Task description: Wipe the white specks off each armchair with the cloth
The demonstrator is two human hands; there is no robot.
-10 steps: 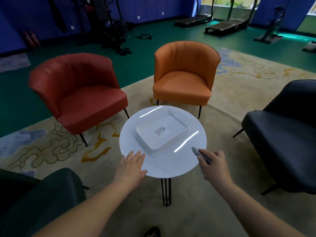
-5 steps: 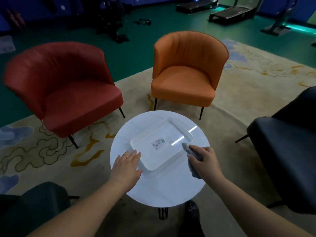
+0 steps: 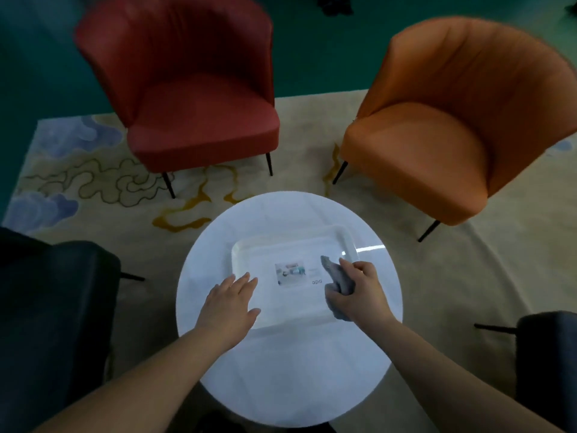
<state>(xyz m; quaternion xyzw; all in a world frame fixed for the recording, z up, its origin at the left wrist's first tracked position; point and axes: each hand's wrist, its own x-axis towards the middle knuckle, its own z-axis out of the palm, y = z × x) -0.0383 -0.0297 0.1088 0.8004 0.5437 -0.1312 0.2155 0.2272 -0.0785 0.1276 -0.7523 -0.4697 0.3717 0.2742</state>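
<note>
My right hand [image 3: 359, 292] grips a bunched grey cloth [image 3: 338, 278] over the right part of a white tray [image 3: 249, 248]. My left hand [image 3: 229, 303] lies flat with straight fingers on the tray's near left corner. A red armchair [image 3: 199, 98] stands at the far left and an orange armchair [image 3: 437, 129] at the far right. A dark armchair [image 3: 53, 307] sits at my left, and another dark armchair [image 3: 546, 364] shows at the right edge. No white specks can be made out on any seat in this dim, blurred view.
The tray sits on a small round white table [image 3: 290, 370] in the middle of the four chairs. A beige patterned rug [image 3: 93, 179] lies underneath, with green floor [image 3: 37, 73] beyond it. The chairs' thin black legs angle outward toward the table.
My view has come closer, tilted down and swung left. My right hand has carried the cloth from the table's edge to over the tray. My left hand has slid onto the tray's corner.
</note>
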